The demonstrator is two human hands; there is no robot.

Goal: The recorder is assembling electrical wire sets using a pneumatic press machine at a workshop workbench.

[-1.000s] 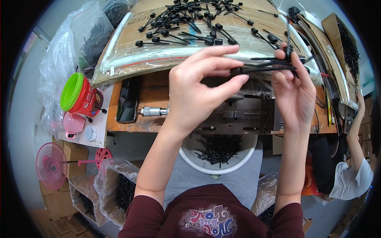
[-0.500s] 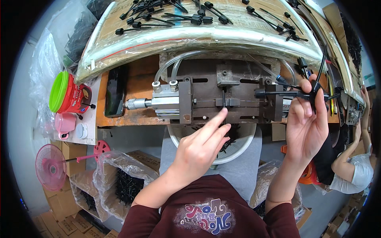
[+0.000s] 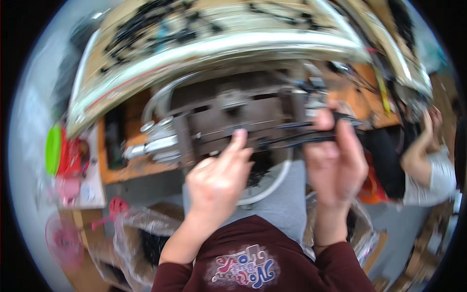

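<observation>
Motion blurs the whole picture. My left hand [image 3: 218, 181] is at the near edge of a dark metal fixture [image 3: 209, 124], its index finger stretched to the small block in the middle; the other fingers look loosely bent. Whether that fingertip touches a part cannot be made out. In my right hand [image 3: 336, 168], right of the fixture, thumb and fingers close round several thin black rods [image 3: 287, 142], whose ends point left across the fixture's front. Below the hands, a white basket [image 3: 287, 170] with black parts sits over my lap. A silver cylinder [image 3: 160, 146] is mounted at the fixture's left end.
Beyond the fixture, a plastic-wrapped board [image 3: 219, 41] carries many black rods. Left are a red tub with a green rim [image 3: 69, 151], a pink cup [image 3: 67, 187] and a pink fan [image 3: 64, 238]. Plastic-lined boxes flank me. Another person's arm [image 3: 416, 155] shows at right.
The view has shifted and tilted. My right hand has come left and nearer my left hand, and its rods have swung from spread out to pointing left. My left index finger remains near the middle block.
</observation>
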